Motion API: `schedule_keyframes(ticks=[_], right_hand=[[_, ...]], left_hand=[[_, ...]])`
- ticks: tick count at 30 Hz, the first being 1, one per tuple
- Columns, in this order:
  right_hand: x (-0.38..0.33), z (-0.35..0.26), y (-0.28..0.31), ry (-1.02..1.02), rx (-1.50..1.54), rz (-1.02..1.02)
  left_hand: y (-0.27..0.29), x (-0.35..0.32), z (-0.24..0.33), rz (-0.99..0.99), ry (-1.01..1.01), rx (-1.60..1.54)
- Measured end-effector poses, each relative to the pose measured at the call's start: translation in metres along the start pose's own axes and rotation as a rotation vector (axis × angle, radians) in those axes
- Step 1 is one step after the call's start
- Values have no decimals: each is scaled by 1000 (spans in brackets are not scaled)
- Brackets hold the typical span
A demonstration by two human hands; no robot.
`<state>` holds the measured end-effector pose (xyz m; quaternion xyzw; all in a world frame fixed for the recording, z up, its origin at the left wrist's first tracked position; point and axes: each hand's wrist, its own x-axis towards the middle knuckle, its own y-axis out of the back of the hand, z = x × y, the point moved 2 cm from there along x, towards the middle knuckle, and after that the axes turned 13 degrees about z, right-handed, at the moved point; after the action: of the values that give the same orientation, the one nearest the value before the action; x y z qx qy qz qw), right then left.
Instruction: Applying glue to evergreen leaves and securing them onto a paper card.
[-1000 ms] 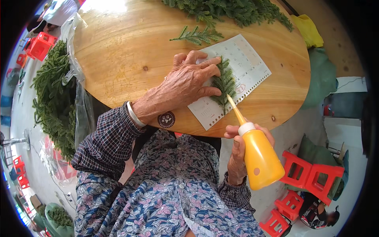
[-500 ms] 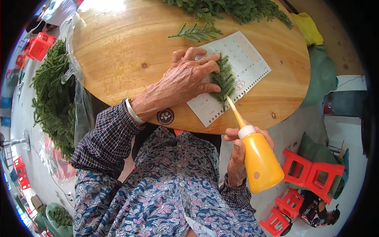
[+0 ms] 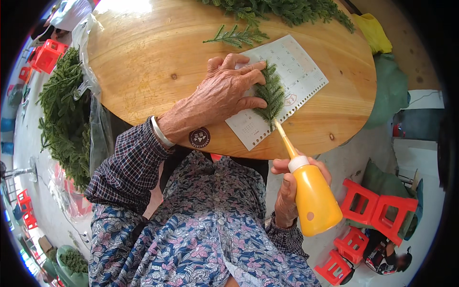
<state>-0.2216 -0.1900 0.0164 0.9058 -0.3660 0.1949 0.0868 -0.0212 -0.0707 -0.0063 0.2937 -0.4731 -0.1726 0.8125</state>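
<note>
A green artificial fir sprig [image 3: 270, 93] lies on a white printed calendar sheet [image 3: 303, 67] with punched holes along one edge. My left hand [image 3: 220, 91] reaches over the sheet and holds the sprig down, thumb and fingertips along its left side, other fingers spread. In my right hand [image 3: 288, 191] is a yellow squeeze bottle [image 3: 316, 201] with a white collar and a long tapered nozzle. It is tilted, with the nozzle tip at the stem end of the sprig. Whether anything comes out of the tip, I cannot tell.
Another fir sprig [image 3: 236, 36] lies on the wooden table [image 3: 153, 62], below a pile of greenery [image 3: 296, 12] at the far edge. More greenery [image 3: 67, 115] stands left of the table beside clear plastic. Red stools [image 3: 358, 201] and a person [image 3: 387, 256] are at lower right.
The bottle and its nozzle tip have dropped slightly toward me along the stem end. The sheet and the sprig have shifted slightly away from me. My left hand keeps its hold.
</note>
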Motion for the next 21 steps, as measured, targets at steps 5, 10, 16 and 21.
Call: schedule_keyframes(ticks=[5, 10, 16, 21], right_hand=[[-2, -2, 0, 2, -6, 13], [-6, -2, 0, 14, -66, 75], [-9, -6, 0, -21, -59, 87], [-13, -5, 2, -50, -37, 102]], left_hand=[[2, 0, 0, 15, -2, -2], [2, 0, -1, -1, 0, -12], [2, 0, -2, -6, 4, 0], [1, 1, -3, -12, 11, 2]])
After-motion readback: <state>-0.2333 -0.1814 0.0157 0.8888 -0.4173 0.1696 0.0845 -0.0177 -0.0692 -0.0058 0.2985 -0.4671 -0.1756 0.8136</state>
